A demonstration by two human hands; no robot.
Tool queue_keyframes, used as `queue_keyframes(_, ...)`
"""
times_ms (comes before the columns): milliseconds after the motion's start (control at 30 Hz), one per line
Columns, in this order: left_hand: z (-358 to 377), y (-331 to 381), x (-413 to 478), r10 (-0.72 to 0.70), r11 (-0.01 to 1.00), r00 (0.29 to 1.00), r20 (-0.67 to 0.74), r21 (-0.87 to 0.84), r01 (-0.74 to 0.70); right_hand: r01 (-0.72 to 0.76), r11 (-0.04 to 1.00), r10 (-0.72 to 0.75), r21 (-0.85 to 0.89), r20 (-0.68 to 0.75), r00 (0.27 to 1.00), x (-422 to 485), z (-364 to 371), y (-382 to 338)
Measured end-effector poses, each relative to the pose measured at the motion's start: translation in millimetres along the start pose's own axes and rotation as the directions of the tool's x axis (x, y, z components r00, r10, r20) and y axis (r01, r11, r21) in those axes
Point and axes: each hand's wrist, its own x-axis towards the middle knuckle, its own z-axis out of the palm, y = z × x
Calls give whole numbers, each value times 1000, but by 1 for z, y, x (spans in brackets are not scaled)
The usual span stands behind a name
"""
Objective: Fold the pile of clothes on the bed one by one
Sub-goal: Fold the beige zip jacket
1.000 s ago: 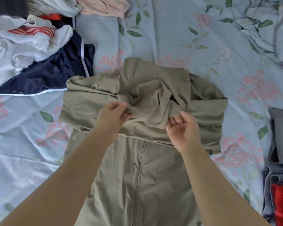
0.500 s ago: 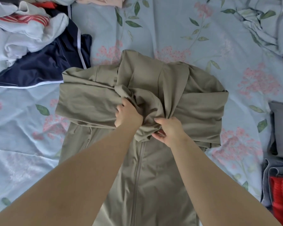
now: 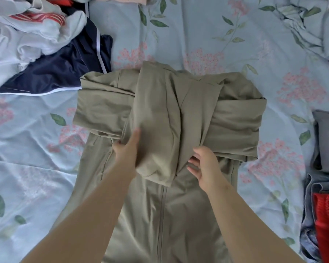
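A flowered bed (image 3: 198,35) was seen from above. An olive zip jacket (image 3: 179,215) was laid flat at its middle, sleeves (image 3: 103,105) folded across the chest; a loose pile of clothes (image 3: 36,44) was heaped at upper left. The hood (image 3: 160,120) was laid down over the sleeves, its left edge held in the grip of the left hand (image 3: 125,150), its lower right edge pinched by the right hand (image 3: 204,164). The cloth was judged thin, soft, slippery, best held by edges.
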Motion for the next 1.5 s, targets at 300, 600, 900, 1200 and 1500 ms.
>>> queue_keyframes(300, -44, -56, -3, 372, 564, 907, 198, 728, -390, 342, 623, -331, -703, 158, 930, -38, -33, 95)
queue_keyframes(600, -123, -102, -9, 401, 133, 804, 438, 841, -524, 228, 361, -385, -904, 78, 920, -64, -56, 161)
queue_keyframes(900, -194, -124, -11, 478, -321, 684, 551, 835, -447, 112, 264, -421, -958, -10, 907, -78, -75, 180)
queue_keyframes(1200, -219, -109, 1, 359, 355, 931, -72, 932, -65, -251, 381, -300, -890, -376, 877, -83, -102, 187)
queue_keyframes(1500, -209, -100, 0, 102, 333, 988, 114, 932, -141, -96, 653, -171, -751, -269, 948, -77, -121, 180)
